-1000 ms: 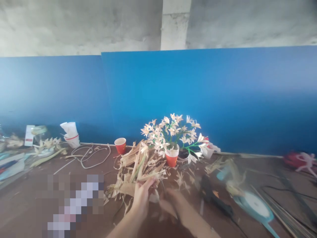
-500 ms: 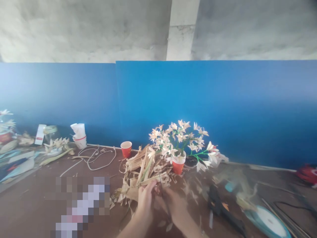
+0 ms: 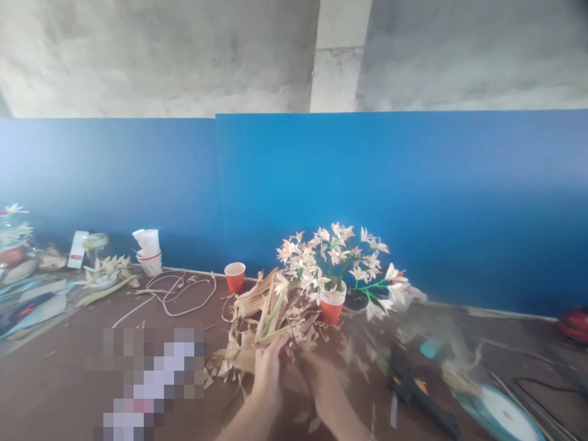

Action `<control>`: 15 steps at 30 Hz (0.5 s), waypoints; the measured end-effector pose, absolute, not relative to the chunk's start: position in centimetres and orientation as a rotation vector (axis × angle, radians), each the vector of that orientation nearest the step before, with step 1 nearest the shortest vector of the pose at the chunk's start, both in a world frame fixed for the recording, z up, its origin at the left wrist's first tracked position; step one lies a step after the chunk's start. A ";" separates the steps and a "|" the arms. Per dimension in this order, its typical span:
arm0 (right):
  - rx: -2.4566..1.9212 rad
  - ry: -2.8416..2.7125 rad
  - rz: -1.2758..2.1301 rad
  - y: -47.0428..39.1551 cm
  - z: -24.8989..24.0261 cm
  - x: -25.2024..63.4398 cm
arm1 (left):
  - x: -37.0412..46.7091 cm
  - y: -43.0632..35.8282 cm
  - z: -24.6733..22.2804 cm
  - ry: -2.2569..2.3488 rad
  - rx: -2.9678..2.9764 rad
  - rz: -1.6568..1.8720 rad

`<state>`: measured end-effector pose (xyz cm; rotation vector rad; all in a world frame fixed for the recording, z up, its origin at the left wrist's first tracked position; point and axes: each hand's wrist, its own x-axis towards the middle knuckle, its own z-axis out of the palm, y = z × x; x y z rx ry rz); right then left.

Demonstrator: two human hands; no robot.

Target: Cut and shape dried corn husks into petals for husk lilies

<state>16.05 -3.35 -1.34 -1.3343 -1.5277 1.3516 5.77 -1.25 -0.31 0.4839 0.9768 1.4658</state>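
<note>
My left hand [image 3: 267,373] is closed, thumb and fingers pinching a pale strip of dried husk [image 3: 274,335] over the husk pile. Close beside it, my right hand [image 3: 324,383] is wrapped around dark, thin-bladed scissors [image 3: 291,327], whose tip points up and away next to the left fingertips. Motion blurs the right fingers and the scissor handles. Just beyond both hands lies a heap of dried husks [image 3: 257,306]. Behind it, a red and white paper cup [image 3: 331,311] holds a bunch of cream husk flowers [image 3: 337,254] on green stems.
An upright red cup [image 3: 235,280] stands by the blue partition [image 3: 367,171]. A white cable [image 3: 184,312] lies coiled to its left. On the right are a black glue gun [image 3: 416,392] and a round white and teal spool [image 3: 509,413]. A pixelated patch covers the table's front left.
The scissors' tip has shifted slightly left and up, nearer the left fingertips, with the right hand moving a little. My left hand stays almost in place.
</note>
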 end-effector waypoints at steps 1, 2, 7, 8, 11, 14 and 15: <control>-1.340 -1.526 1.348 -3.3 -1.5 16.0 | 5.8 -1.3 -0.3 0.965 0.485 1.462; -1.345 -1.523 1.343 -3.3 -1.6 16.1 | 5.7 -1.3 -0.3 0.953 0.480 1.461; -1.367 -1.503 1.295 -3.1 -1.5 16.7 | 5.5 -1.1 -0.1 0.983 0.539 1.481; -1.366 -1.498 1.261 -3.1 -1.2 16.9 | 5.4 -1.0 0.0 0.994 0.565 1.482; -1.345 -1.475 1.077 -3.2 -0.1 17.4 | 5.4 -0.6 0.2 0.995 0.666 1.388; -1.333 -1.458 0.948 -3.5 1.0 17.7 | 5.3 -0.5 0.2 0.959 0.835 1.196; -1.339 -1.462 0.933 -3.5 1.2 17.8 | 5.2 -0.4 0.2 0.946 0.883 1.145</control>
